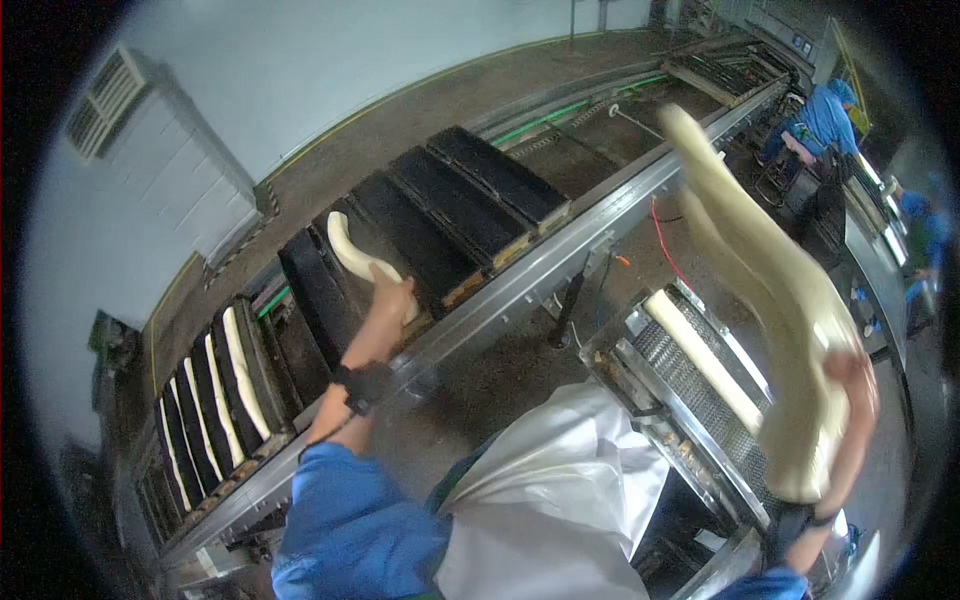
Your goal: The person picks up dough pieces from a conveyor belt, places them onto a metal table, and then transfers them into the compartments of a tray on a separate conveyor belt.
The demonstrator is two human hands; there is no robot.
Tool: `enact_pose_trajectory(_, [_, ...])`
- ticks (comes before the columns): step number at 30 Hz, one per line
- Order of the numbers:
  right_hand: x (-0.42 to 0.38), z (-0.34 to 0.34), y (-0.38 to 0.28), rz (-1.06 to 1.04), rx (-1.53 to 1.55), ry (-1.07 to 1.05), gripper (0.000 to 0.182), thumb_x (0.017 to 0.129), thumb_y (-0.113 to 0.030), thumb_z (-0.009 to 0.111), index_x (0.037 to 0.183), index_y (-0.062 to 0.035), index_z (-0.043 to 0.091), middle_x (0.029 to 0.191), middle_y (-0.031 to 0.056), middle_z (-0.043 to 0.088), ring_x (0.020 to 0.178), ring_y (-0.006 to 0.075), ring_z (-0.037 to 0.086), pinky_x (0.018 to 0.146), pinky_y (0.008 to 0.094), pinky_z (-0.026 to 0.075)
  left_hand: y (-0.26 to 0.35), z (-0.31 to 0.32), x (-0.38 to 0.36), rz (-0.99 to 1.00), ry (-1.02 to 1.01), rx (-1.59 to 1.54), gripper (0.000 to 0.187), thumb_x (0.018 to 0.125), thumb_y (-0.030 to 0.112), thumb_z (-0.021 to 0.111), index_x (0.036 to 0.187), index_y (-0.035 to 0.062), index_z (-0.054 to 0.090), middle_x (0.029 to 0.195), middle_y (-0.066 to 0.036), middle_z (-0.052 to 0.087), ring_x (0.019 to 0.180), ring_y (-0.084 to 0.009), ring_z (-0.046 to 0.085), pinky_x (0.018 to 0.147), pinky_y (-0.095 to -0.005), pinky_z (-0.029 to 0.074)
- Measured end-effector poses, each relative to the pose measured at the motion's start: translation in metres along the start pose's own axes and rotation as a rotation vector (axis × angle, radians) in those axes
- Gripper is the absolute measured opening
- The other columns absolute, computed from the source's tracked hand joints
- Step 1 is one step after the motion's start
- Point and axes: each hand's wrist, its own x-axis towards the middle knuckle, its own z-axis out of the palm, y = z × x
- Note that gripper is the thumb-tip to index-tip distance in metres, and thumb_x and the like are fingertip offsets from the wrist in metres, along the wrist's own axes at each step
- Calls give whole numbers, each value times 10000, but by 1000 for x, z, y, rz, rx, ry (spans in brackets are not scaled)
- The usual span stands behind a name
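Observation:
My left hand [393, 295] is closed around the near end of a pale dough strip [350, 250]. The rest of that strip lies in a curve over a dark baking tray [385, 225] on the conveyor. On the right, my right hand [850, 375] grips a second, longer dough strip [760, 260], raised and smeared by motion. This one bends through the air, its far end high above the conveyor rail and its near end hanging below my hand. Beneath it, another dough strip [703, 360] rests on a metal mesh belt [655, 350].
A metal-railed conveyor [520, 260] runs diagonally across. Several trays carrying dough strips [240, 380] stand at its left end; more dark trays [500, 170] sit farther along. A person in blue [825, 120] works at the far right. A white apron [560, 480] covers my front.

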Motion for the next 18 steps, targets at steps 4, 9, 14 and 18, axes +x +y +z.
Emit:
enact_pose_trajectory(4, [95,104,37,7,-60,-587,543,794,-159,647,1302,-28,509,1048,98,619,872,161,609,786,267,496,42,25,-34,-160,-81,-175,879,887,112,603,1497,45,-26,1473,-280,225,1335,-367,320,1054,-409,324])
enact_pose_trajectory(9, [153,119,146,-73,-279,-662,584,765,-123,670,1321,-52,507,1183,148,587,1104,245,558,962,322,447,6,58,28,-19,-83,-50,915,912,186,575,1501,150,-124,1546,-233,58,1376,-364,235,1064,-480,289])
enact_pose_trajectory(14, [189,-25,348,10,-1308,-346,570,719,-202,679,1243,-46,519,1214,227,521,1149,408,491,951,462,433,32,74,8,-24,-79,-80,990,841,122,650,1486,38,-96,1484,-299,102,1334,-382,293,1060,-392,332])
enact_pose_trajectory(18, [149,-32,360,115,-1477,-62,573,737,-246,655,1240,-22,499,1124,227,574,1108,405,518,940,480,433,-8,112,45,92,-14,-14,1050,793,93,689,1482,31,-101,1494,-300,76,1359,-374,244,1077,-384,311])
